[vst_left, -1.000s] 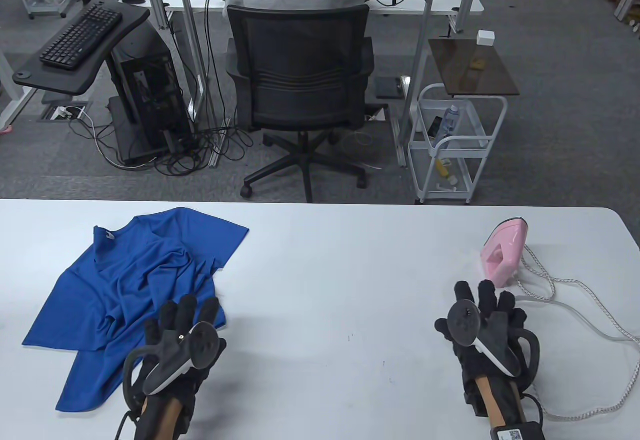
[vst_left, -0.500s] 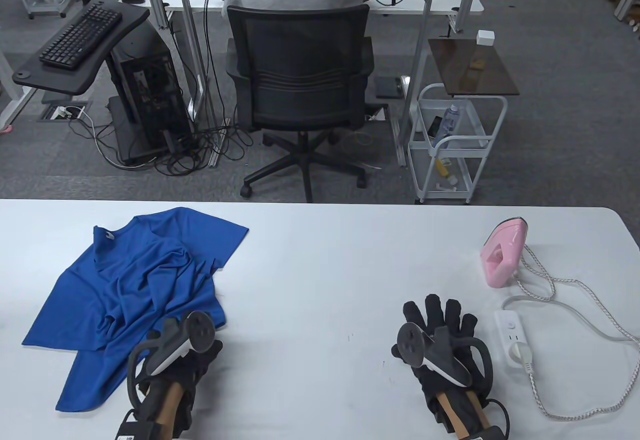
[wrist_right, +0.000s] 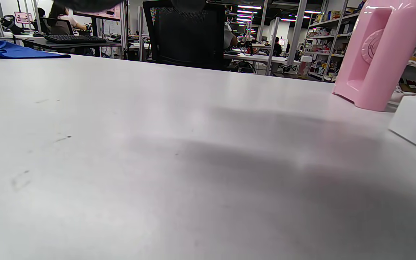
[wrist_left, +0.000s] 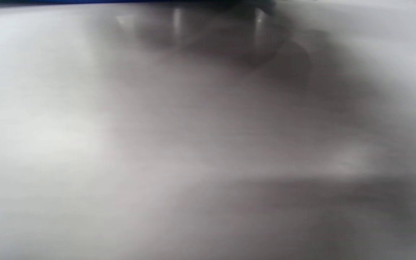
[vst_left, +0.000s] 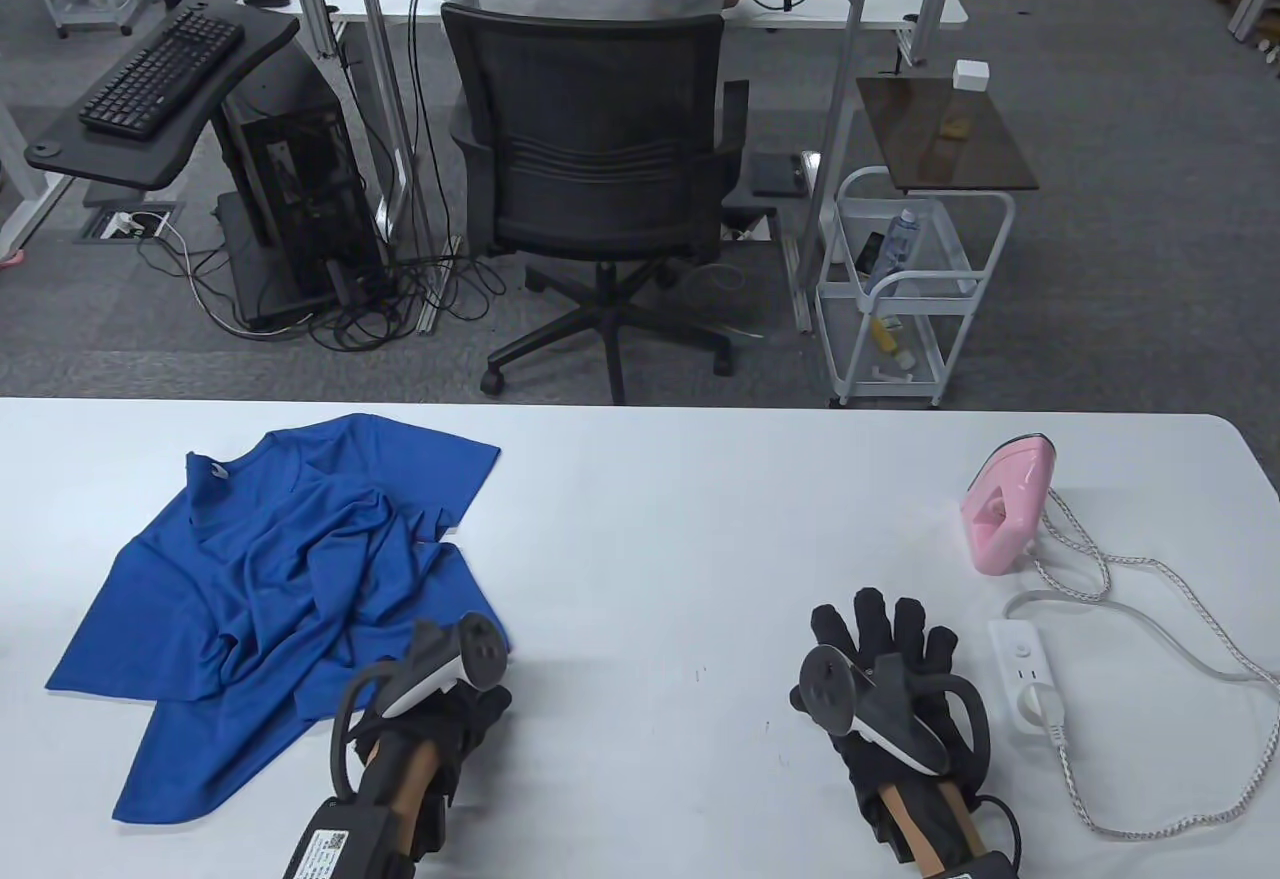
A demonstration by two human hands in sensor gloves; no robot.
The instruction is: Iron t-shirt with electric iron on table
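A crumpled blue t-shirt (vst_left: 280, 579) lies on the left of the white table (vst_left: 650, 539). My left hand (vst_left: 465, 714) is at the shirt's near right corner with its fingers curled under the tracker, and it grips the fabric there. The left wrist view is blurred and shows only table with a blue strip (wrist_left: 85, 1) at the top edge. A pink iron (vst_left: 1005, 509) stands upright at the far right; it also shows in the right wrist view (wrist_right: 381, 54). My right hand (vst_left: 885, 634) rests flat on the table with fingers spread, left of the iron and empty.
A white power strip (vst_left: 1025, 679) lies just right of my right hand, with the iron's braided cord (vst_left: 1180, 619) looping toward the table's right edge. An office chair (vst_left: 600, 149) and a white cart (vst_left: 905, 289) stand beyond the far edge.
My left hand curled onto the shirt's near corner and moved right, dragging that part of the shirt with it. My right hand drew back from the iron, leftward, and now lies still.
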